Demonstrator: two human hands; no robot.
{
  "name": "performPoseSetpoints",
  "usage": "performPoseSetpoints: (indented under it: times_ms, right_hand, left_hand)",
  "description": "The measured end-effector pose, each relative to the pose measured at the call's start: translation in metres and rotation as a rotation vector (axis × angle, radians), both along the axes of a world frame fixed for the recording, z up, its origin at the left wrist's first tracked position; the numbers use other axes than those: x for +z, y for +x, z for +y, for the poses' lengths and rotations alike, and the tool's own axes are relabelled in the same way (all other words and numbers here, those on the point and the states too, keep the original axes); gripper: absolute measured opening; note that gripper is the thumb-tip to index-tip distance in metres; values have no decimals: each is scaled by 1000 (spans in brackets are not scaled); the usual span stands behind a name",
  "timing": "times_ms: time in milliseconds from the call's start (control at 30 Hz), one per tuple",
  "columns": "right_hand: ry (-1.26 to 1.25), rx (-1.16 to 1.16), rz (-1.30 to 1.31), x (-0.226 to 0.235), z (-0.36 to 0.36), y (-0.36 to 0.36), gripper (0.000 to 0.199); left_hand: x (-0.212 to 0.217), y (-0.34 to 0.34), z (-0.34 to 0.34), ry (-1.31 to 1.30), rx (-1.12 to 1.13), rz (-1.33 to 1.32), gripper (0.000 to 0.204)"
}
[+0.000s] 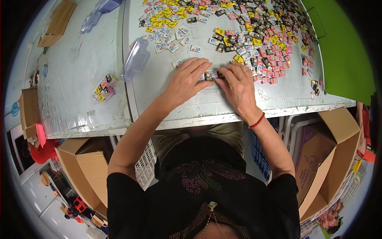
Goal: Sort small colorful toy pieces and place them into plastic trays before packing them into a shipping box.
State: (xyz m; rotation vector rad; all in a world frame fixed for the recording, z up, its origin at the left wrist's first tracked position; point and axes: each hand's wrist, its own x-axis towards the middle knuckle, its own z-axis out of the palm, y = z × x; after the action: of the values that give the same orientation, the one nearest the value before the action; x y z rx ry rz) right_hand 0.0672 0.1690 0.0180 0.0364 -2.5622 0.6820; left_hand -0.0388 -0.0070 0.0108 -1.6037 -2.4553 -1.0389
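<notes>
- Pinching a short row of small packets (211,75) between them, our left hand (186,81) and right hand (238,85) lie near the bench's (167,99) front edge.
- Loose coloured packets (254,36) spread toward the far right corner.
- Clear plastic tray (136,59) lies left of us.

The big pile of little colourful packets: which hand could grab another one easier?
Probably the right hand: it lies beside the pile of small colourful square packets; the left hand sits farther off, by scattered ones.
</notes>
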Motion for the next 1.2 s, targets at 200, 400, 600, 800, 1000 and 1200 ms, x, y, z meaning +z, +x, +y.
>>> performPoseSetpoints:
  times_ms: [200, 400, 600, 800, 1000, 1200]
  right_hand:
    - [-17, -127, -4, 0, 11, 18, 27]
    - [44, -132, -15, -2, -2, 25, 33]
    - [-7, -85, -20, -3, -12, 25, 36]
    - [-9, -146, 82, -3, 9, 23, 34]
    - [95, -141, 68, 15, 34, -2, 21]
    - [73, 230, -16, 14, 22, -79, 20]
  left_hand:
    - [8, 0, 3, -57, -100, 107, 60]
    - [2, 1, 10, -137, -180, 147, 64]
    - [0, 1, 8, -115, -162, 124, 61]
    - [13, 12, 18, -190, -212, 183, 78]
    - [-4, 11, 17, -256, -221, 186, 79]
    - [3, 13, 7, -298, -205, 193, 75]
